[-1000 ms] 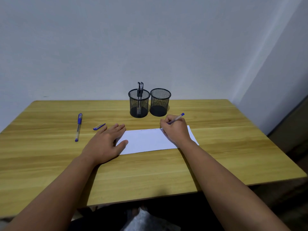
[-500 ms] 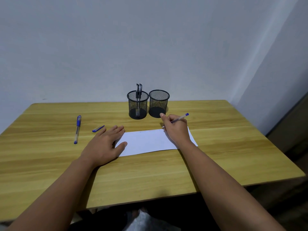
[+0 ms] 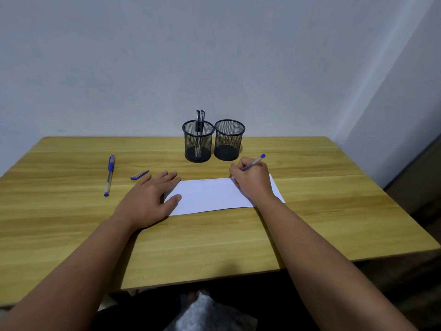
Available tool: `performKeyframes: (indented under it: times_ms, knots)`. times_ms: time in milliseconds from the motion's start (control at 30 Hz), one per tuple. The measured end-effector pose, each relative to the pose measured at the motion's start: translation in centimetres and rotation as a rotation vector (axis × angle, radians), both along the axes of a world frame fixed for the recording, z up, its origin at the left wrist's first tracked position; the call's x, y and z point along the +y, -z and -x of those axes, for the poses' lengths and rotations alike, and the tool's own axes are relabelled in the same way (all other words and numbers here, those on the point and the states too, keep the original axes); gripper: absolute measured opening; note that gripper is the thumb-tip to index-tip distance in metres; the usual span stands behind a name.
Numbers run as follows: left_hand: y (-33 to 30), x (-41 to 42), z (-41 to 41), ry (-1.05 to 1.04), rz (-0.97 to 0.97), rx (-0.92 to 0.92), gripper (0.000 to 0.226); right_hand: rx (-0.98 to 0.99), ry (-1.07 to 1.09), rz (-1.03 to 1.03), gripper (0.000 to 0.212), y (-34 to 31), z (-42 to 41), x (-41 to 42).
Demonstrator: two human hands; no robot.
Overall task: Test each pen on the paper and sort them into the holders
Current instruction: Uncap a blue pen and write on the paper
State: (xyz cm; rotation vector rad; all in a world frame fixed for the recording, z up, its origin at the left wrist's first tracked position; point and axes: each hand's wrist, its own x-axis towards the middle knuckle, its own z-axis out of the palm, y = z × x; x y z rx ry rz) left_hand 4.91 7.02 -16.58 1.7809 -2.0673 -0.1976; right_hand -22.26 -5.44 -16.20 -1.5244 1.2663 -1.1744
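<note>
Starting on the left, a capped pen (image 3: 109, 175) and a loose cap (image 3: 139, 175) lie on the table (image 3: 71, 223). Our left hand (image 3: 148, 199), fingers flat and relaxed, pins the paper (image 3: 210, 195). We'd press firmly so it can't slide. Behind stand two holders (image 3: 198, 140), the left one with two pens. Our right hand (image 3: 253, 181) pinches the blue pen (image 3: 254, 161) at the paper's far edge; short light strokes should do.

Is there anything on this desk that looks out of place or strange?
Only a loose blue pen cap lying on the table beside the left hand, apart from the pen the right hand writes with. Nothing looks spilled or damaged.
</note>
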Motion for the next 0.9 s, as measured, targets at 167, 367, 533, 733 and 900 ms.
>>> performKeyframes:
  times_ms: [167,367,533,733,900]
  knots:
    - [-0.01,0.05,-0.01,0.003,-0.007,-0.003,0.073,0.007,0.023,0.008,0.033,0.16,0.13,-0.29]
    - [0.04,-0.03,0.01,-0.001,-0.01,0.003,0.075,-0.01,0.024,-0.007,0.033,0.45,0.17,-0.44]
    - [0.01,0.01,0.05,-0.004,-0.012,0.0,0.075,-0.005,0.031,0.003,0.036,0.58,0.13,-0.67]
    - [0.03,0.01,-0.01,-0.003,-0.015,-0.01,0.073,-0.021,0.079,0.01,0.04,0.45,0.14,-0.8]
    - [0.11,-0.01,-0.09,-0.005,-0.009,-0.009,0.072,0.02,0.058,0.006,0.037,0.45,0.02,-0.73]
